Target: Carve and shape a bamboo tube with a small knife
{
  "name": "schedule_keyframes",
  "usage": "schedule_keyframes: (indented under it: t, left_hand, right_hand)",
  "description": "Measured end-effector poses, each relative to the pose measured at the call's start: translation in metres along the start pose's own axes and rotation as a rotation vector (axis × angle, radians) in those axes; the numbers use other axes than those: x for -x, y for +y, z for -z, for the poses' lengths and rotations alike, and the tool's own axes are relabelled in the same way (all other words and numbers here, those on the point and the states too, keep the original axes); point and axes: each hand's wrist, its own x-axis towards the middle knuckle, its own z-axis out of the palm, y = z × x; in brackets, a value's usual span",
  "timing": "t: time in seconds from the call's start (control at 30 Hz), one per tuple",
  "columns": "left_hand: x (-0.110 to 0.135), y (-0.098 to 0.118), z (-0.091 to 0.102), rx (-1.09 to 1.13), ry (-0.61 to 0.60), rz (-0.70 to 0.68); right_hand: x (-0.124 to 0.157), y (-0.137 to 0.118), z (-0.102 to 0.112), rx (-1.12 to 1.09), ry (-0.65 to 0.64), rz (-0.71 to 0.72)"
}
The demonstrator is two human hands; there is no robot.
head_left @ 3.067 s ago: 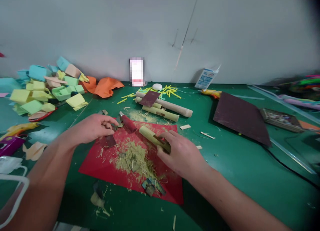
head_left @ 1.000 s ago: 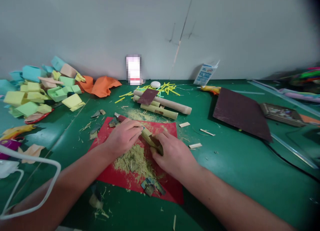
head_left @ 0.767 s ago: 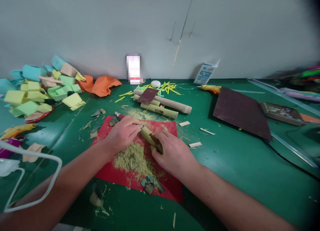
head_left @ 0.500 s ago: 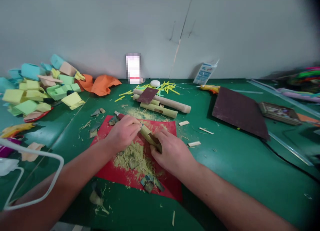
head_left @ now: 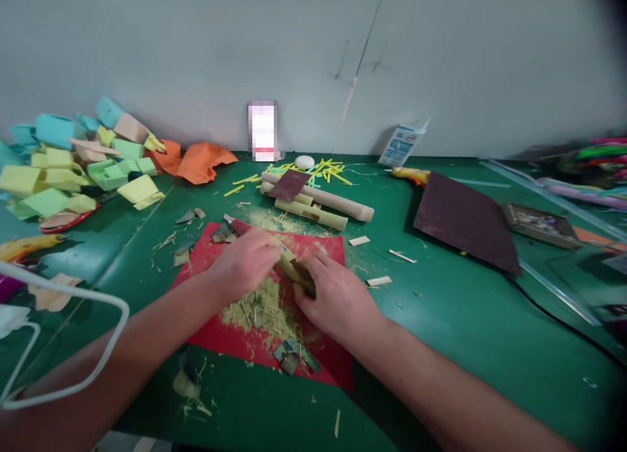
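A short bamboo tube (head_left: 295, 264) with a notch cut in its side lies at a slant over the red sheet (head_left: 215, 338). My right hand (head_left: 337, 295) is wrapped round its near end, thumb underneath. At the far end my left hand (head_left: 249, 262) is closed, its pinched fingertips touching the tube; whatever is between them is hidden. Just behind that hand a knife with a reddish handle (head_left: 238, 225) shows its blade, its other end covered by my fingers. Below the tube, pale bamboo shavings (head_left: 259, 311) are heaped, with dark scraps (head_left: 296, 357) near the sheet's front edge.
Several bamboo tubes (head_left: 337, 204) lie behind, a brown sandpaper piece (head_left: 290, 185) on them. A larger dark brown sheet (head_left: 465, 223) is at right, beside a small tray (head_left: 541, 225). Folded paper boxes (head_left: 59, 168) pile up left; a white cable (head_left: 115, 347) loops over my left forearm.
My left hand has shifted slightly right and nearer along the tube, covering more of its far end. My right hand keeps its hold. The view has moved a little.
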Motion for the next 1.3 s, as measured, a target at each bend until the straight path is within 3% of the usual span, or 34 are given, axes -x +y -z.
schedule_keyframes:
  t: [0.43, 0.53, 0.67, 0.97, 1.3]
  left_hand:
    - [0.0017, -0.0023, -0.0046, -0.016, 0.061, -0.002]
    - [0.0022, -0.0015, -0.0047, 0.007, 0.031, 0.002]
    - [0.0036, 0.0002, -0.0066, -0.040, 0.084, 0.011]
    - [0.0041, 0.0030, -0.0067, -0.055, 0.031, -0.012]
    - [0.0027, 0.0028, -0.0036, -0.022, 0.052, -0.004]
  right_hand:
    - [-0.0008, -0.0003, 0.0009, 0.048, -0.023, 0.009]
    - [-0.0006, -0.0002, 0.0009, 0.043, -0.026, 0.019]
    - [-0.0001, 0.0003, 0.0008, 0.046, -0.030, 0.021]
    - [-0.0008, 0.0004, 0.0003, 0.045, -0.043, 0.029]
    - [-0.0014, 0.0016, 0.0005, 0.044, -0.044, 0.027]
